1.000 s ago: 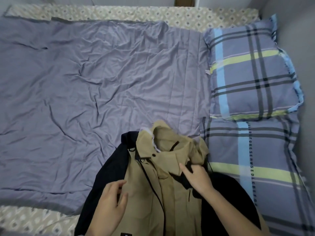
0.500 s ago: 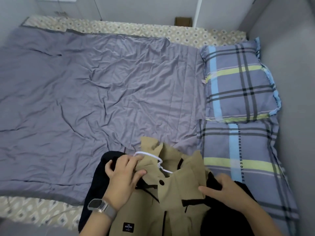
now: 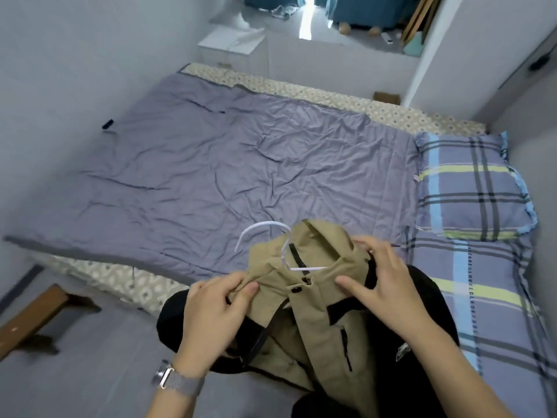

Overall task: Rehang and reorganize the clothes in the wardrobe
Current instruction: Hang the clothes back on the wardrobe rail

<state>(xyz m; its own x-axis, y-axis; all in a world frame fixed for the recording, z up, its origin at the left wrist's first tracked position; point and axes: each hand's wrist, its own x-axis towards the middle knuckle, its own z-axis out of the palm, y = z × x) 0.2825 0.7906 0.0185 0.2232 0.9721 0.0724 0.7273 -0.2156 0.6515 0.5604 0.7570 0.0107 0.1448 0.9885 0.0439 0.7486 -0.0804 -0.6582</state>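
Our left hand [image 3: 211,312] pinches jacket [image 3: 313,315] collar | right hand [image 3: 388,285] grips collar at 3 o'clock, fingers curled | hanger [image 3: 265,233] hook pokes out at 12 | bed [image 3: 241,164] beyond

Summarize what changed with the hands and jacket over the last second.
The white hanger hook has come up out of the tan jacket collar. The left hand moved up to pinch the collar; the right hand shifted to the other shoulder. The jacket is still at the near edge of the bed.
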